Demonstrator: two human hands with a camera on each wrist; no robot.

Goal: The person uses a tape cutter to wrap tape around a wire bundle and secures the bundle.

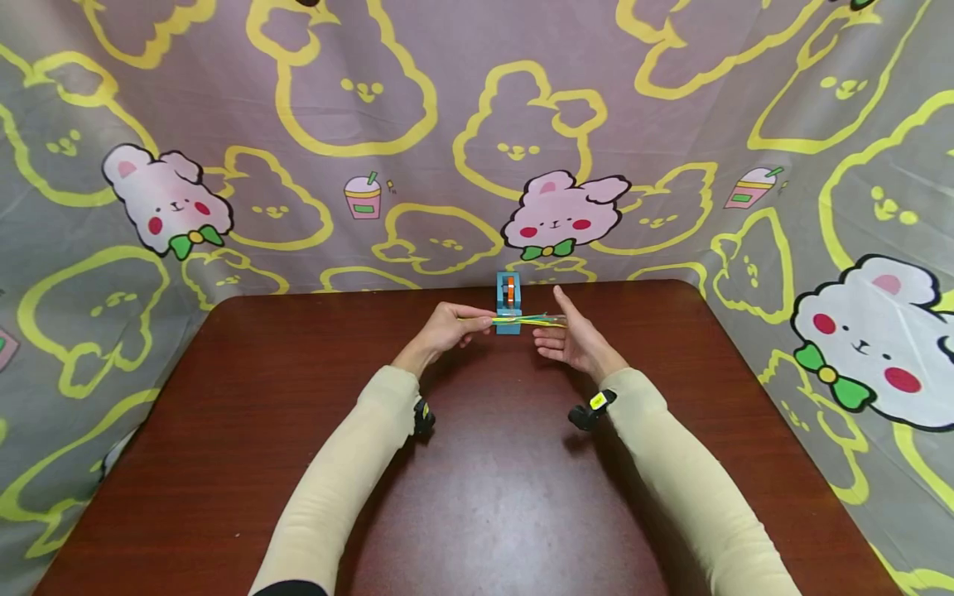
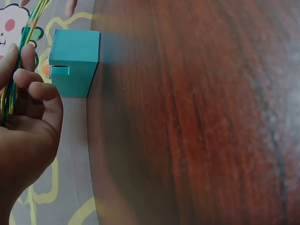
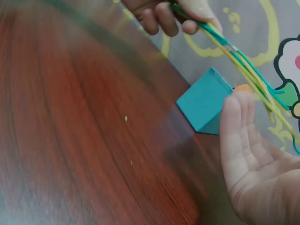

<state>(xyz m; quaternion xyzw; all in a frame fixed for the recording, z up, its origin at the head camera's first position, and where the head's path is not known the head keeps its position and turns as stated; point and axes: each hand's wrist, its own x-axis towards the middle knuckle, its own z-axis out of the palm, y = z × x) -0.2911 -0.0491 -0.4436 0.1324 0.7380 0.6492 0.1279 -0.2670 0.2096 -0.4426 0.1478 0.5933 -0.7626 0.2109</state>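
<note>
My left hand (image 1: 450, 329) pinches a bundle of thin green and yellow wires (image 1: 525, 319) between thumb and fingers. In the right wrist view a clear, shiny band crosses the wires (image 3: 243, 70), and their loose ends splay out. Beside those ends, my right hand (image 1: 577, 338) is spread, thumb up and fingers extended; whether it touches the wires I cannot tell. A blue tape dispenser (image 1: 509, 328) with an orange hub stands at the table's far edge, just behind and below the wires. In the left wrist view the dispenser (image 2: 75, 47) shows its plain blue side.
The dark brown wooden table (image 1: 499, 480) stretches from the hands toward me. A grey curtain (image 1: 417, 182) with yellow outlines and rabbit faces hangs behind and along both sides. Black wrist cameras (image 1: 589, 414) are strapped over the cream sleeves (image 1: 686, 463).
</note>
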